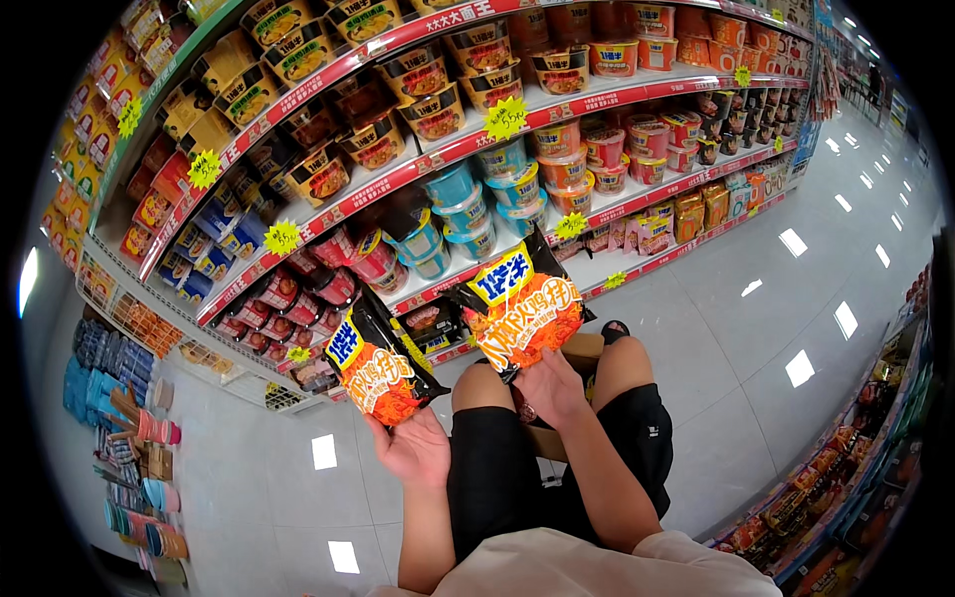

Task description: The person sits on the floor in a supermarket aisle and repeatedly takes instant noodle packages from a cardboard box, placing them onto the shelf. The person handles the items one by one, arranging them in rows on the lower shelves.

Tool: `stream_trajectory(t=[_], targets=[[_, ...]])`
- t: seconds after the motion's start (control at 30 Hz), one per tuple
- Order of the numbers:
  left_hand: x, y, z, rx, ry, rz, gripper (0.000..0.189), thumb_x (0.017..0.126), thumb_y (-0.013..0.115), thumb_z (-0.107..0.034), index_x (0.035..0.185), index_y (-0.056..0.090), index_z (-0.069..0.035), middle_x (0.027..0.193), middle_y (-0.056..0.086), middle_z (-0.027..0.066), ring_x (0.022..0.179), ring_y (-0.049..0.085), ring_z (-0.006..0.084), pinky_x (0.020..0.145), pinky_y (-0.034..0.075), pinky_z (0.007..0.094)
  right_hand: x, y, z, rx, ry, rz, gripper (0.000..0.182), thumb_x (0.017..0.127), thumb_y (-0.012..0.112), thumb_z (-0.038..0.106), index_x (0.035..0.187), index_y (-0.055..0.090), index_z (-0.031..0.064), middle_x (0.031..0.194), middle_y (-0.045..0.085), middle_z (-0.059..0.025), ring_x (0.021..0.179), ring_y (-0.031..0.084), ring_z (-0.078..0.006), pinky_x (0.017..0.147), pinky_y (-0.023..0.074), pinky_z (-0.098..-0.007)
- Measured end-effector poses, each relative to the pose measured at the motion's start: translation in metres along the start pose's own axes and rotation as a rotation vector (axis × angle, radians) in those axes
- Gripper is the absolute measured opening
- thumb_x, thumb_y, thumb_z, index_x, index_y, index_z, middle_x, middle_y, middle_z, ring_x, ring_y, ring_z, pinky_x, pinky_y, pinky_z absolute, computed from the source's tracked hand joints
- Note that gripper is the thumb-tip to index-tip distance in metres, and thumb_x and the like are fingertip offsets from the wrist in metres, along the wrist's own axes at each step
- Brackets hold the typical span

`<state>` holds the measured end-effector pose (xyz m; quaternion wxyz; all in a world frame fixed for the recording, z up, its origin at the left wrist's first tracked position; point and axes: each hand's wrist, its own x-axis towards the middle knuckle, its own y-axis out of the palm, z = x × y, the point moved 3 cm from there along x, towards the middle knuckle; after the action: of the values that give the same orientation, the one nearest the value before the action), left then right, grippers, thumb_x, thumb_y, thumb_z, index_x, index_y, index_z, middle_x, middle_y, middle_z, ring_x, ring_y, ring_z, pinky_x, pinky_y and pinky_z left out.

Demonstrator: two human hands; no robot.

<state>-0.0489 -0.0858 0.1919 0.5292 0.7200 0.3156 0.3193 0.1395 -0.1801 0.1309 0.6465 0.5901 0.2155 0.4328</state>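
Observation:
My left hand (415, 445), palm up, holds a black and orange packet of instant noodles (377, 366) from below. A matching noodle packet (522, 310) rests in my right hand (550, 388), its front turned up towards me. Both packets are in front of the lower shelves and do not touch each other. Between my knees stands an open cardboard box (548, 442), partly hidden by my right hand and forearm; some packets show inside it.
A store shelf rack (448, 287) curves across the front, stocked with instant noodle cups and bowls (470, 216). Bagged goods (656, 227) fill its lower right shelf. Another stocked shelf (813, 485) runs along the right. Buckets and cups (160, 496) stand at the left.

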Motion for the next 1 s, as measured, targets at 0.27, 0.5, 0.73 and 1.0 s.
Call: stream_trajectory(t=[0.27, 0.5, 0.73, 1.0], targets=[[-0.008, -0.019, 0.005, -0.024, -0.076, 0.097, 0.055, 0.103, 0.051, -0.037, 0.148, 0.040, -0.007, 0.150, 0.049, 0.0130, 0.135, 0.050, 0.0304, 0.112, 0.043, 0.0491, -0.007, -0.001, -0.004, -0.071, 0.025, -0.047, 0.060, 0.103, 0.051, 0.014, 0.155, 0.023, 0.0108, 0.155, 0.038, -0.0091, 0.143, 0.039, -0.0276, 0.118, 0.0302, -0.0465], [-0.003, -0.019, 0.018, 0.162, -0.175, 0.118, 0.058, 0.099, 0.059, -0.023, 0.148, 0.038, -0.003, 0.151, 0.046, 0.0156, 0.139, 0.045, 0.0334, 0.116, 0.038, 0.0518, -0.018, 0.017, 0.007, -0.448, 0.071, 0.075, 0.063, 0.100, 0.058, 0.006, 0.155, 0.027, 0.0053, 0.154, 0.040, -0.0062, 0.142, 0.038, -0.0190, 0.119, 0.0279, -0.0379], [-0.002, -0.022, 0.050, -0.092, -0.240, -0.008, 0.052, 0.101, 0.058, -0.029, 0.146, 0.045, -0.006, 0.149, 0.049, 0.0112, 0.135, 0.050, 0.0296, 0.114, 0.043, 0.0451, -0.026, 0.038, 0.025, -0.784, 0.259, 0.205, 0.059, 0.098, 0.065, 0.020, 0.149, 0.040, 0.0028, 0.146, 0.050, -0.0067, 0.133, 0.047, -0.0161, 0.111, 0.0363, -0.0328], [0.019, -0.033, 0.051, 0.750, -0.182, 0.033, 0.073, 0.088, 0.077, -0.019, 0.147, 0.037, -0.004, 0.138, 0.056, 0.0106, 0.126, 0.056, 0.0275, 0.108, 0.045, 0.0451, -0.013, 0.068, 0.057, -1.018, 0.119, 0.091, 0.080, 0.071, 0.091, 0.018, 0.139, 0.050, 0.0024, 0.126, 0.064, -0.0113, 0.120, 0.058, -0.0178, 0.104, 0.0455, -0.0317]])
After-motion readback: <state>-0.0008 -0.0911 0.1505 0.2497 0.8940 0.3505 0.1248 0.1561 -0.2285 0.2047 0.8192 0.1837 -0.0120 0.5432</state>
